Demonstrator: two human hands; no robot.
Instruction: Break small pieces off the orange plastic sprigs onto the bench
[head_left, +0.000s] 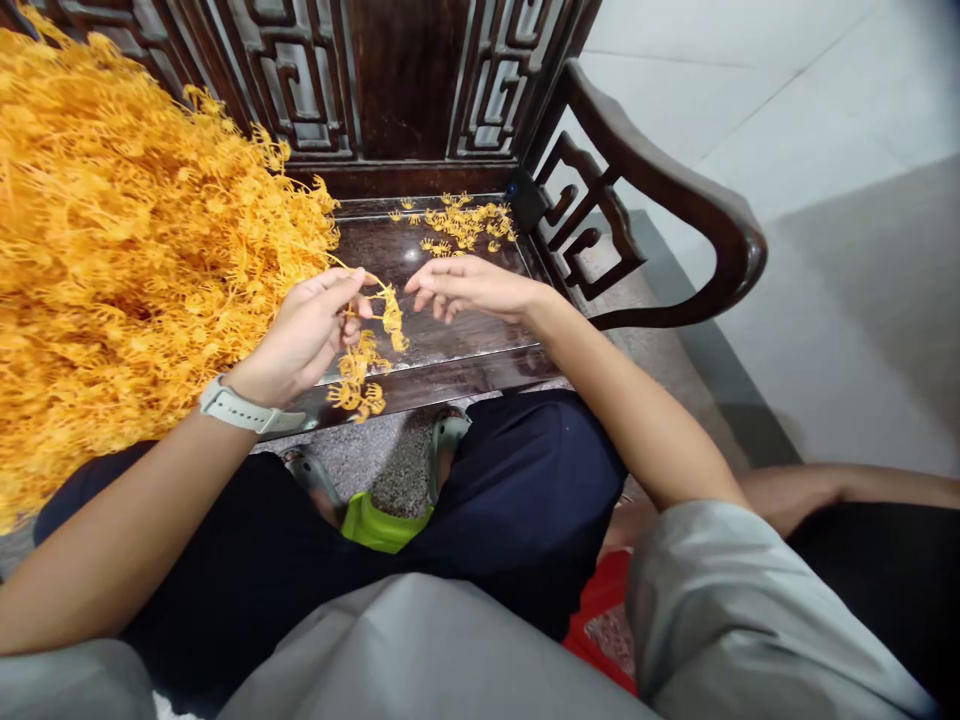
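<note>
My left hand (307, 335), with a pale watch on its wrist, is closed in a pinch on an orange plastic sprig strand (367, 355) that hangs down over the front edge of a dark wooden bench seat (450, 345). My right hand (465, 288) hovers just right of the strand's top, fingers loosely curled and pointing left, with nothing visible in them. A huge heap of the same orange sprigs (120, 250) fills the bench's left side, touching my left hand. A small pile of separated orange pieces (465, 225) lies at the back of the seat.
The bench has a carved back (360, 80) and a curved armrest (660, 190) on the right. My knees in dark shorts sit below, with a green-and-grey sandal (382, 505) on speckled floor. A red stool edge (600, 610) shows lower right. Pale tiles lie beyond.
</note>
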